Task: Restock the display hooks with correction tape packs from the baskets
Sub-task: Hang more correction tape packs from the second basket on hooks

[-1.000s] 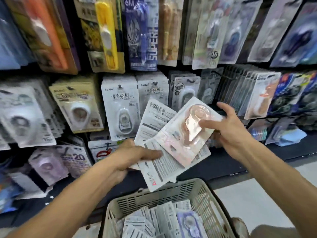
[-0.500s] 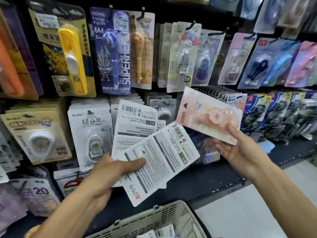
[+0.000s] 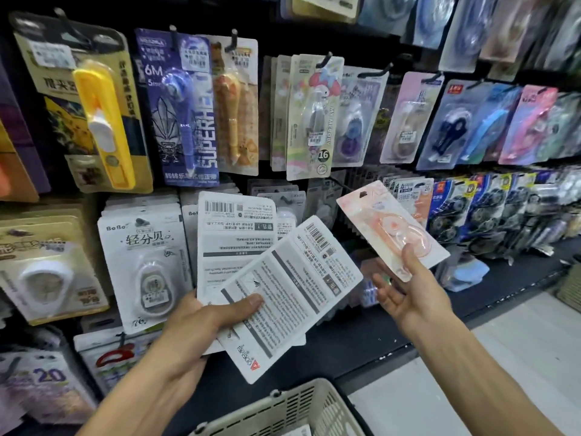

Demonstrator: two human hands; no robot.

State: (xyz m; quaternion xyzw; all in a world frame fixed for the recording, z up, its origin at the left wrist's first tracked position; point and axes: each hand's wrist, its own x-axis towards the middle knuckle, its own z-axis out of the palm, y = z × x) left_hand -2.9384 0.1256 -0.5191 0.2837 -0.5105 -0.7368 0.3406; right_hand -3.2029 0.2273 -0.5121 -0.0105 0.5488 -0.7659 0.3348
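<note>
Against the wall of hooks, starting at your left, the white BoBo packs [image 3: 143, 265] hang in a thick stack, and just right of them your left hand [image 3: 191, 328] holds a fan of correction tape packs [image 3: 276, 278] turned back-side out, thumb pressed flat across the front card and fingers [image 3: 188, 305] curled behind. That fan looks loosely pinched; if you shift your thumb while watching the other hand, the front card could slide off, and it would not necessarily land in the basket [image 3: 292, 407], whose rim shows at the bottom edge below your wrists. Moving right, your right hand [image 3: 412, 297] holds a single pink pack [image 3: 393, 228] tilted, hang-hole end up toward the display, held by the lower end only, the thumb lying on its clear blister and the other fingers spread loosely beneath. Such a light hold at one end gives little control of the far end, so you may miss the hook or catch the card's edge on neighbouring stock. The matching row [image 3: 412, 199] just beyond the pack appears fairly full, so pushing it on could knock the front packs loose. I cannot tell where that row's hook tip sits, so align by the hole before pushing.
</note>
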